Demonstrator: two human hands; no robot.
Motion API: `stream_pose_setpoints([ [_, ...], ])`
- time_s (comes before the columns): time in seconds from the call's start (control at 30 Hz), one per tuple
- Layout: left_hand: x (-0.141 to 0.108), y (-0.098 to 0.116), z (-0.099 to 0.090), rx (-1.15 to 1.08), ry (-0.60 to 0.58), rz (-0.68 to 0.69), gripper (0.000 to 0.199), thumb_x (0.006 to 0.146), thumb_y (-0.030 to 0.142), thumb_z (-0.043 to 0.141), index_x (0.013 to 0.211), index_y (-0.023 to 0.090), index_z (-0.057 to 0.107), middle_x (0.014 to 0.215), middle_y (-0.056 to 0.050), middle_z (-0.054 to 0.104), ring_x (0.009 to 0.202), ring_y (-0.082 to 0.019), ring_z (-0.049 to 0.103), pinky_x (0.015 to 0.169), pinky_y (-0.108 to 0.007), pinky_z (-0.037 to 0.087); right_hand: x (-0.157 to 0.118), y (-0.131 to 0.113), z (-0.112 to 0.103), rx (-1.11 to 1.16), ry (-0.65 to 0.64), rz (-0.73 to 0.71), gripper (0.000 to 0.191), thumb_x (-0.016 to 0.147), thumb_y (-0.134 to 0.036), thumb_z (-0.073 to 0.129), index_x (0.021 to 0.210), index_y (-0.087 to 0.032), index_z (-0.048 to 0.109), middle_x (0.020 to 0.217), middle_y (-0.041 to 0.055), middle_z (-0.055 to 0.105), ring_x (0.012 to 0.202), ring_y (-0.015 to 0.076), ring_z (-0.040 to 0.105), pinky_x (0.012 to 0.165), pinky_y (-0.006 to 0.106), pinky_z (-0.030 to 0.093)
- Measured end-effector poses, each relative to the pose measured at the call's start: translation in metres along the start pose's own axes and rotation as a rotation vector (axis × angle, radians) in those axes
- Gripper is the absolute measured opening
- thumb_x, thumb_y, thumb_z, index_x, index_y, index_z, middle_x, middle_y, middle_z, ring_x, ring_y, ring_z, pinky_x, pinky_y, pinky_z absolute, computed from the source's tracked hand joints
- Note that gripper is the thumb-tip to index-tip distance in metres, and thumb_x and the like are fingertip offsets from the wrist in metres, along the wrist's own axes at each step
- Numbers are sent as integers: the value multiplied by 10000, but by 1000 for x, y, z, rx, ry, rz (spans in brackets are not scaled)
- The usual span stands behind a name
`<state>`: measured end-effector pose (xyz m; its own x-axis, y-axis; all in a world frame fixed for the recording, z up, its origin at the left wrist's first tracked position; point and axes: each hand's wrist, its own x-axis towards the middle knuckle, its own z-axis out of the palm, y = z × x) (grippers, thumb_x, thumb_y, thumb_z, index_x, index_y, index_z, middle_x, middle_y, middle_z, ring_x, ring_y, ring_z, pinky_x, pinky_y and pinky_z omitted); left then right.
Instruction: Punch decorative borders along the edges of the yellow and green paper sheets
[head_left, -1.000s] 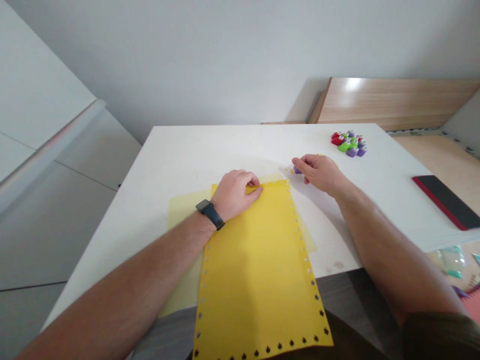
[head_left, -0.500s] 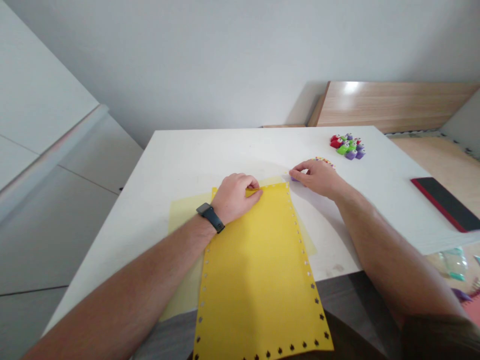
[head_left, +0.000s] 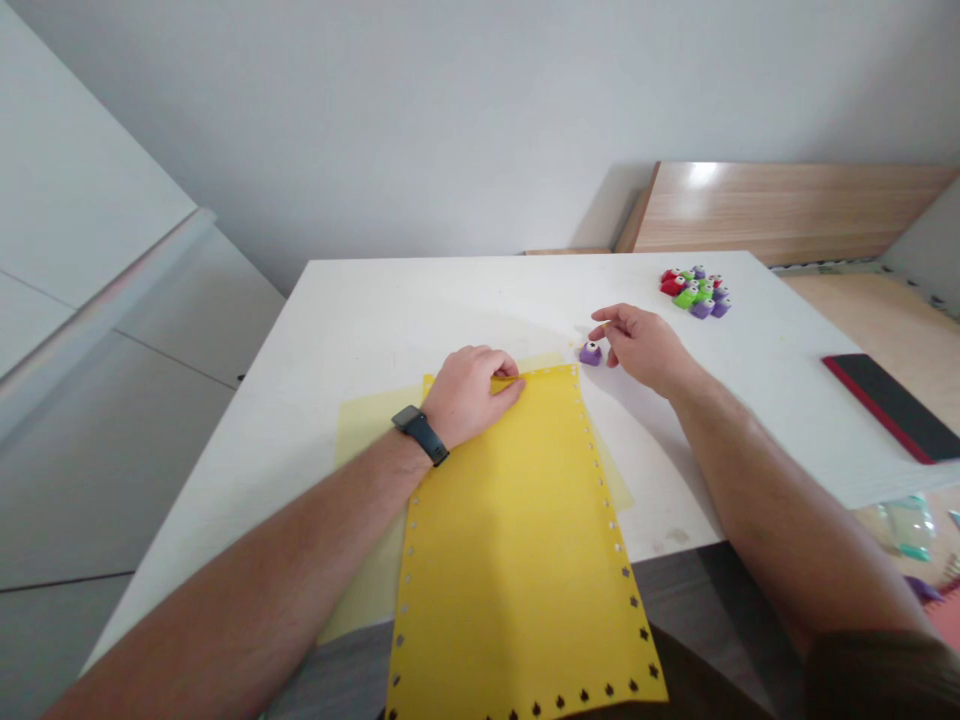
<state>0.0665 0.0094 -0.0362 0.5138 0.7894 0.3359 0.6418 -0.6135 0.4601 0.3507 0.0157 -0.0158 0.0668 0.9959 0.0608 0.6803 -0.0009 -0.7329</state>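
A bright yellow sheet (head_left: 525, 520) with small holes punched along its edges lies over the table's front edge. My left hand (head_left: 474, 392), with a dark watch above it, pinches the sheet's top edge. Just right of the sheet's top right corner sits a small purple punch (head_left: 590, 355) with eyes. My right hand (head_left: 634, 345) hovers beside the punch with its fingers apart and is not gripping it. Under the yellow sheet a paler yellow sheet (head_left: 367, 570) shows at the left and right.
A cluster of red, green and purple punches (head_left: 701, 292) stands at the back right of the white table (head_left: 405, 310). A black and red flat object (head_left: 892, 405) lies near the right edge. Beyond it, lower right, is a clear plastic container (head_left: 909, 527).
My right hand has let go of the purple punch and moved slightly up and to the right, its fingers spreading. My left hand and the sheet have stayed in place.
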Motion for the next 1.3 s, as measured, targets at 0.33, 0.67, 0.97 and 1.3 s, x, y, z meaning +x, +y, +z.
stream_pose_setpoints([
  [0.33,0,0,0,4,0,-6,102,871,317,657,858,216,664,883,-40,716,873,-229,644,813,-380,479,-1,-3,-1,-14,-12,1,259,912,-242,553,1145,-207,661,1091,66,777,489,90,629,483,240,447],
  [0.67,0,0,0,0,-5,-4,100,875,313,656,860,215,665,879,-38,711,872,-229,639,813,-378,476,0,-5,-4,-214,15,-46,287,900,-369,601,1099,-253,772,649,7,714,570,160,645,633,304,477],
  [0.97,0,0,0,-4,-1,-4,102,875,311,660,865,210,667,883,-40,710,872,-226,638,815,-373,473,-8,-17,-11,-307,-64,-95,272,817,-418,693,1008,-250,788,799,22,746,658,163,638,671,305,468],
  [1.3,0,0,0,4,4,0,110,876,312,663,859,204,668,874,-32,710,864,-222,634,810,-371,465,2,-1,-7,-29,141,-80,296,888,-466,631,1033,-216,694,845,43,727,715,168,626,642,301,467],
])
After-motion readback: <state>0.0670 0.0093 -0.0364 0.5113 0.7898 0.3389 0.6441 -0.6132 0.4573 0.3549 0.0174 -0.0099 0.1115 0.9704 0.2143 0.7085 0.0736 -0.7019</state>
